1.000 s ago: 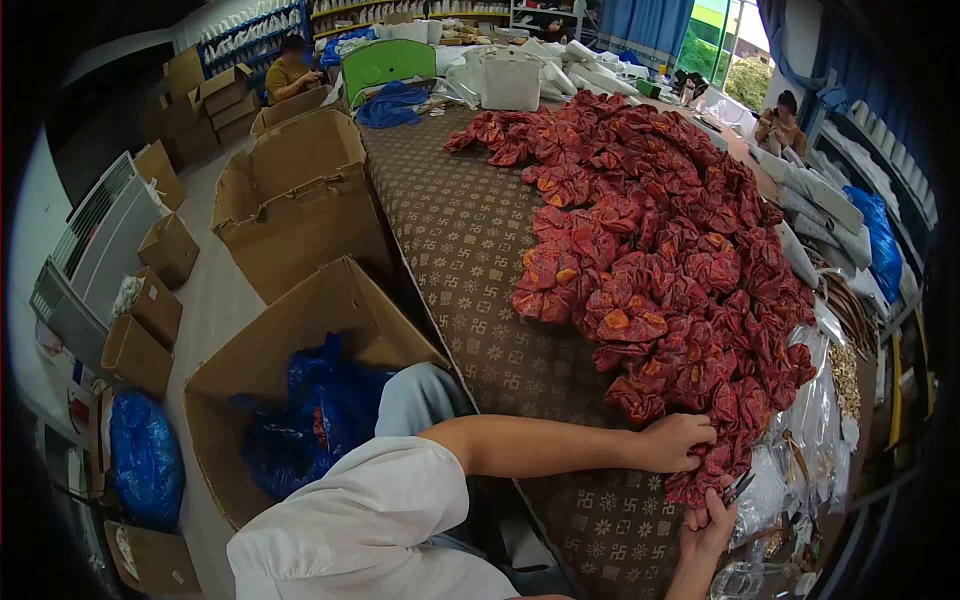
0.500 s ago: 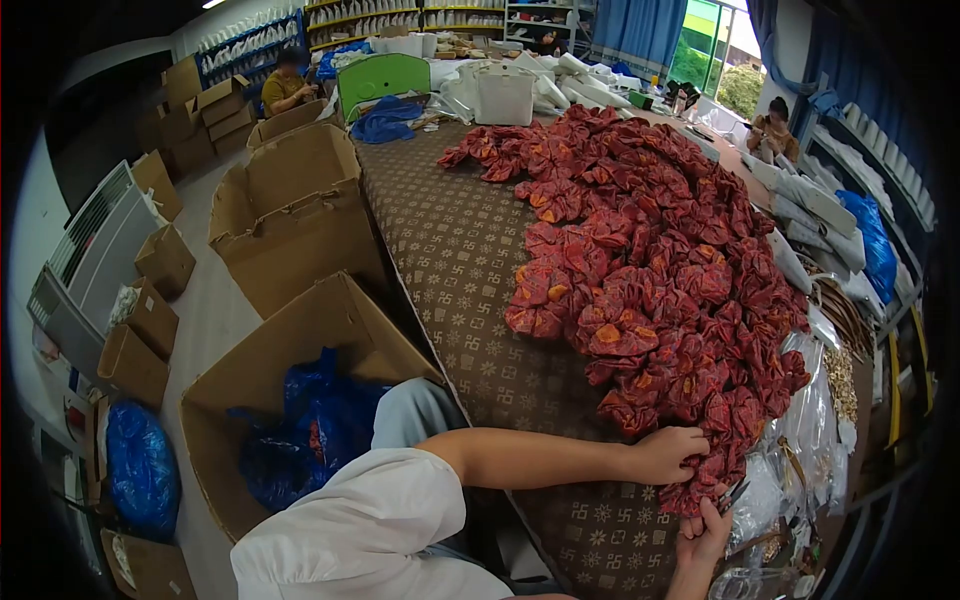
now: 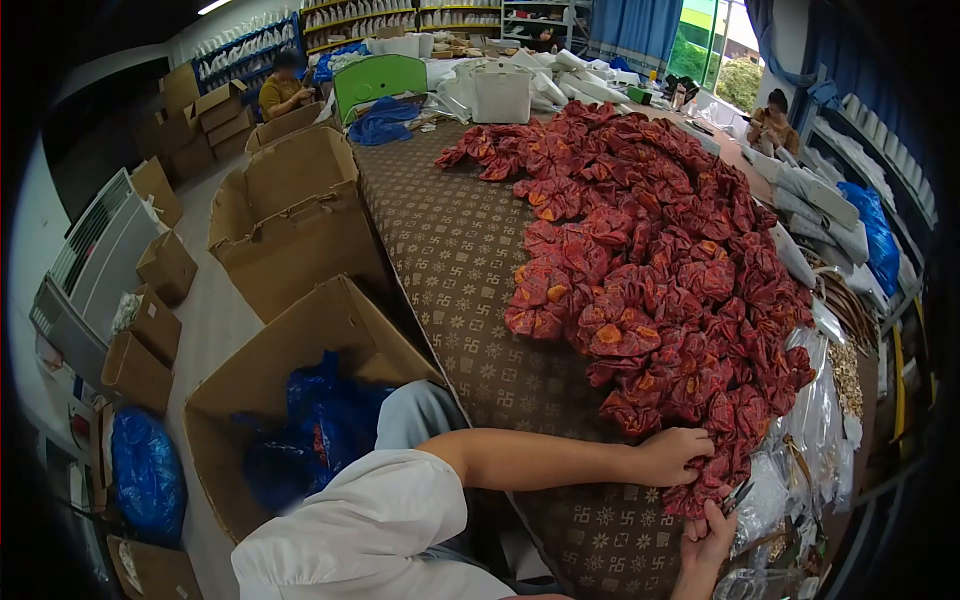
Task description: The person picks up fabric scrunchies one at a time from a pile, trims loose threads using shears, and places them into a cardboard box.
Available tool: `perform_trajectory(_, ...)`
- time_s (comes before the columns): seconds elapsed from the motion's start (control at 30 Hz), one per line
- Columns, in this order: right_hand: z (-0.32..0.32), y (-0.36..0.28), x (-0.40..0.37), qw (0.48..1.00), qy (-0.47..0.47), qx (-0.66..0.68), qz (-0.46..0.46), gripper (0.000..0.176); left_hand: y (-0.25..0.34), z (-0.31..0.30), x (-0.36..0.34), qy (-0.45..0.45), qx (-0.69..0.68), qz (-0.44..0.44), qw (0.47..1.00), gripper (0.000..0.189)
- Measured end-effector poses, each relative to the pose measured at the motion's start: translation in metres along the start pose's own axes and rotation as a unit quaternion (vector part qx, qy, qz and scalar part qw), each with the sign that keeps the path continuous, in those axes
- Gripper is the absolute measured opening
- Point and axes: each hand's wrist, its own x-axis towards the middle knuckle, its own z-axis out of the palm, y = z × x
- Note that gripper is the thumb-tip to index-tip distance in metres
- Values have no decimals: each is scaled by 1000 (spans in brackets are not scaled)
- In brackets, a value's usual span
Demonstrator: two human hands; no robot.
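A big heap of red gathered fabric pieces [image 3: 650,270] with orange patches lies on the patterned cloth of the table. At the heap's near end, my left hand [image 3: 675,457] reaches in from the left, its fingers closed on a crumpled red fabric piece [image 3: 692,497]. Just below, my right hand [image 3: 708,540] is closed around a small dark tool with a pointed metal end, which looks like thread snips [image 3: 738,495]. The tip of the tool is beside the red fabric; whether it touches cannot be made out. Fabric folds partly hide my left fingertips.
Left of the table stand open cardboard boxes [image 3: 290,225], the nearest holding a blue plastic bag [image 3: 320,420]. Clear plastic bags [image 3: 815,440] lie along the right edge. A green panel [image 3: 380,85] and white bin [image 3: 502,95] stand farther back. Two people sit in the distance.
Both hands stay at the same end of the heap with almost no movement. The tool in my right hand shows a little more clearly. The view has shifted slightly.
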Motion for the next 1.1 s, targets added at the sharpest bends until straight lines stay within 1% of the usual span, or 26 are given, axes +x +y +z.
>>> perform_trajectory(0.03, 2, 0, -1, 1000, -1, 3, 3, 36, 1, -1, 0, -1, 0, -3, 1000, 31)
perform_trajectory(0.1, 7, -2, -4, 1000, 30, -5, 3, 36, 0, -1, 0, 2, -1, -1, 1000, 31)
perform_trajectory(0.3, 13, -1, -9, 1000, 16, 10, 2, 38, -3, 2, 1, 16, -4, 8, 1000, 29)
perform_trajectory(0.33, 1, 2, 0, 1000, 20, 3, 5, 38, -2, 2, 0, 25, -1, 13, 1000, 28)
perform_trajectory(0.37, -22, 8, 17, 1000, -9, -13, -21, 38, -2, 1, 0, 26, -7, 9, 1000, 28)
perform_trajectory(0.4, -37, 12, 29, 998, -33, -25, -48, 39, 1, -3, 1, 62, 1, 40, 997, 27)
perform_trajectory(0.43, -41, 11, 30, 993, -76, -36, -79, 35, 4, -7, 2, 94, 2, 72, 993, 25)
perform_trajectory(0.5, -45, 6, 36, 991, -92, -25, -94, 33, 6, -15, 6, 138, 41, 71, 987, 23)
perform_trajectory(0.57, -44, 0, 34, 989, -123, 5, -82, 27, 2, -27, 12, 194, 91, 80, 973, 23)
perform_trajectory(0.63, -37, -3, 28, 986, -137, 8, -93, 23, 8, -34, 15, 202, 60, 33, 977, 23)
perform_trajectory(0.7, -34, -5, 24, 985, -147, 26, -85, 24, 12, -27, 14, 190, 31, 39, 981, 24)
perform_trajectory(0.77, -31, -8, 21, 984, -147, 19, -104, 24, 18, -18, 11, 149, -28, 43, 988, 25)
perform_trajectory(0.8, -33, -10, 21, 982, -149, 24, -110, 23, 19, -16, 9, 83, -77, 25, 993, 25)
perform_trajectory(0.83, -34, -12, 21, 980, -157, 28, -114, 23, 20, -11, 7, 71, -93, 30, 993, 25)
perform_trajectory(0.87, -37, -15, 21, 977, -177, 33, -117, 22, 22, -7, 4, 56, -190, -14, 980, 24)
perform_trajectory(0.9, -35, -17, 18, 978, -170, 24, -115, 22, 22, -5, 2, 42, -281, -60, 957, 24)
perform_trajectory(0.93, -34, -20, 16, 980, -165, 15, -113, 23, 23, -5, 2, 35, -323, -92, 941, 25)
perform_trajectory(0.97, -39, -20, 17, 975, -194, -10, -107, 21, 25, -5, 1, 29, -326, -93, 940, 25)
perform_trajectory(1.0, -39, -18, 17, 976, -188, -7, -107, 21, 31, -7, 2, 24, -373, -140, 917, 25)
perform_trajectory(1.03, -33, -16, 15, 953, -138, -157, -217, 23, 35, -9, 3, 19, -417, -186, 890, 26)
perform_trajectory(1.07, -28, -15, 12, 895, -83, -303, -316, 27, 35, -9, 2, 13, -418, -190, 888, 26)
perform_trajectory(1.1, -23, -17, 7, 911, -88, -279, -290, 38, 34, -9, 2, 22, -390, -191, 901, 26)
